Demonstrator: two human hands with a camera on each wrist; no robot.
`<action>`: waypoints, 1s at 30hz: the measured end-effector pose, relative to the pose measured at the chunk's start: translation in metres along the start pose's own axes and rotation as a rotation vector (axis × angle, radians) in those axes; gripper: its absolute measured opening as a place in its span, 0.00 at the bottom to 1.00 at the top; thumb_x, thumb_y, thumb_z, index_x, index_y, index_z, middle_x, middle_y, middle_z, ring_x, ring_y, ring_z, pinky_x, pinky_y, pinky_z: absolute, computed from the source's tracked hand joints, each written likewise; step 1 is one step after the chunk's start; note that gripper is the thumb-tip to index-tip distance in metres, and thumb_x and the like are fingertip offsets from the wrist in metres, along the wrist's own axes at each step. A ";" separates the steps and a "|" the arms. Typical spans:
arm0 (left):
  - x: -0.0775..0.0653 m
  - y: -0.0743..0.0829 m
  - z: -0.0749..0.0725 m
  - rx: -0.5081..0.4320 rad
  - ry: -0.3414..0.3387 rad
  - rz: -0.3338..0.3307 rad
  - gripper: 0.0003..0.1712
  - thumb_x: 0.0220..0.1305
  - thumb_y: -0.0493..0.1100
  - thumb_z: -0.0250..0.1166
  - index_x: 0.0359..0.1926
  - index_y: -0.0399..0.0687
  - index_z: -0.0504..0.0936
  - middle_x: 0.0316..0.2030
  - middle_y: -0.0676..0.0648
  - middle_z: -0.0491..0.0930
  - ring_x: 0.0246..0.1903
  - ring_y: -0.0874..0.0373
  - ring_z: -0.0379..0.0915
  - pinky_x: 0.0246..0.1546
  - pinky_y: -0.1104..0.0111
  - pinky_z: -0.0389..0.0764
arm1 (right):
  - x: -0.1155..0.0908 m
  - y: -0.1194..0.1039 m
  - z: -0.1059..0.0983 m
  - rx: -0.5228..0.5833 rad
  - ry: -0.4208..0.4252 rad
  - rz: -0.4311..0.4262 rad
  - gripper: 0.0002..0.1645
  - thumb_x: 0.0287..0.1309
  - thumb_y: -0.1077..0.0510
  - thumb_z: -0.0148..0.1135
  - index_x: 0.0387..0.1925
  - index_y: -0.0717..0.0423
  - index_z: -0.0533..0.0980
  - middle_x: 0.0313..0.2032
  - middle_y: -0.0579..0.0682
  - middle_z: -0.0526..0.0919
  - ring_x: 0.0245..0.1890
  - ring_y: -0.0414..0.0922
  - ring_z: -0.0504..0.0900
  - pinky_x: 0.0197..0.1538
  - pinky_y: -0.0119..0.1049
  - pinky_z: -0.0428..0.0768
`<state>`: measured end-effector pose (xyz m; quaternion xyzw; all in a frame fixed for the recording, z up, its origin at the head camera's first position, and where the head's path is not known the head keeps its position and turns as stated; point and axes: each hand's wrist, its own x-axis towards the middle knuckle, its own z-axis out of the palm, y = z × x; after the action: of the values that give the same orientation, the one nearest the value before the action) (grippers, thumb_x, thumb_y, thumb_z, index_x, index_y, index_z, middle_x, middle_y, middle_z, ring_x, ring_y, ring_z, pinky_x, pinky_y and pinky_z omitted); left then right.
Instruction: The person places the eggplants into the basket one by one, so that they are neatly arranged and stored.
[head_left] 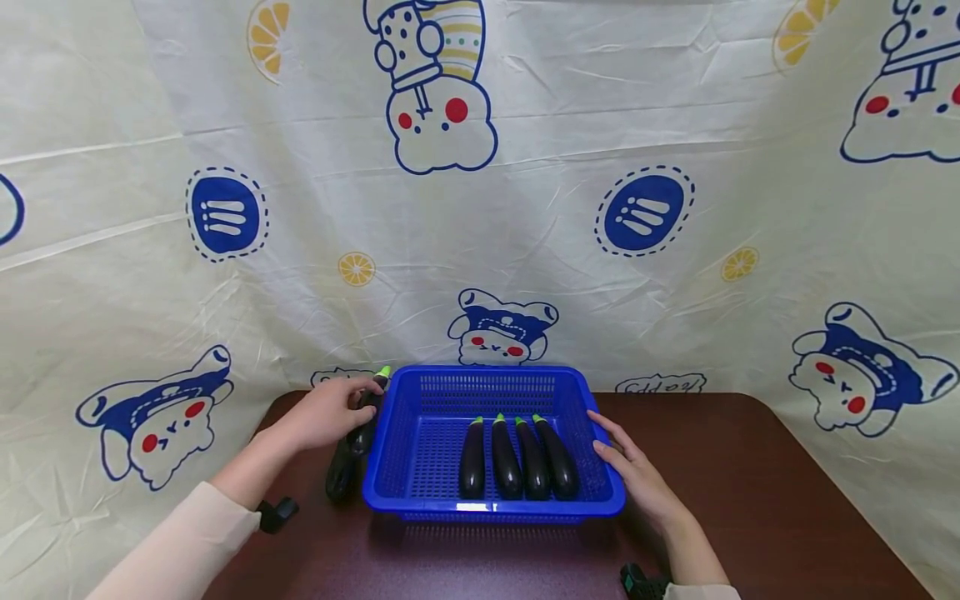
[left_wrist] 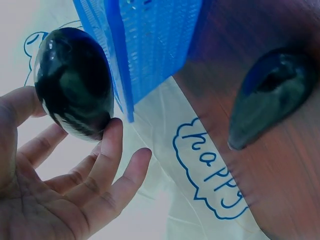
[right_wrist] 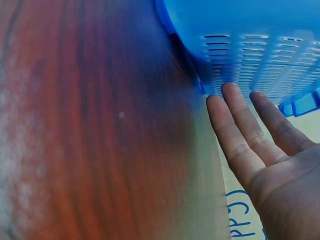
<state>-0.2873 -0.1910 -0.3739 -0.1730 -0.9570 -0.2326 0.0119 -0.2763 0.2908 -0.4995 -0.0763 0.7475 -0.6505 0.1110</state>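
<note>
My left hand (head_left: 328, 413) grips a dark purple eggplant (left_wrist: 75, 82) with a green stem, lifted just outside the left wall of the blue basket (head_left: 420, 505). Below it, a second eggplant (head_left: 341, 477) lies on the table; the left wrist view also shows this eggplant (left_wrist: 272, 95) apart from the hand. Several eggplants (head_left: 506, 462) lie side by side in the right half of the basket, stems toward the back. My right hand (head_left: 639, 477) rests against the basket's right side. In the right wrist view its fingers (right_wrist: 237, 135) are extended near the slotted wall.
The dark brown table (head_left: 712, 467) extends to both sides of the basket. A pale printed cloth (head_left: 540, 217) hangs behind the table's back edge, close to the basket's rear wall.
</note>
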 end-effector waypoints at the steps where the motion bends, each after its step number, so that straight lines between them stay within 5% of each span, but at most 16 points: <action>1: 0.001 0.002 0.001 0.000 0.001 0.005 0.17 0.70 0.44 0.65 0.57 0.49 0.84 0.28 0.51 0.76 0.30 0.58 0.69 0.38 0.61 0.70 | 0.000 0.000 0.000 0.000 0.000 0.001 0.35 0.81 0.43 0.46 0.81 0.35 0.52 0.76 0.67 0.61 0.62 0.60 0.80 0.55 0.52 0.85; 10: 0.006 0.014 0.012 -0.040 0.000 0.032 0.17 0.68 0.43 0.66 0.56 0.48 0.85 0.28 0.51 0.77 0.31 0.58 0.69 0.39 0.62 0.71 | -0.001 0.001 -0.001 -0.005 0.006 -0.003 0.35 0.80 0.43 0.47 0.81 0.35 0.52 0.78 0.63 0.58 0.63 0.58 0.79 0.54 0.44 0.85; 17: 0.008 0.021 0.021 -0.050 -0.014 0.013 0.17 0.69 0.45 0.67 0.56 0.50 0.85 0.25 0.52 0.73 0.28 0.59 0.68 0.37 0.63 0.69 | 0.000 0.003 -0.001 0.029 -0.012 -0.009 0.35 0.81 0.44 0.47 0.82 0.36 0.51 0.74 0.69 0.63 0.60 0.58 0.81 0.53 0.47 0.86; 30: 0.010 0.029 0.029 -0.053 -0.006 0.017 0.14 0.68 0.45 0.67 0.54 0.54 0.86 0.31 0.50 0.76 0.33 0.57 0.70 0.37 0.63 0.70 | 0.002 0.004 0.000 0.017 0.000 -0.018 0.34 0.80 0.45 0.47 0.81 0.37 0.53 0.77 0.64 0.59 0.62 0.59 0.80 0.54 0.48 0.85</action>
<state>-0.2851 -0.1506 -0.3857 -0.1822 -0.9489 -0.2574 0.0064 -0.2785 0.2911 -0.5033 -0.0821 0.7412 -0.6578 0.1057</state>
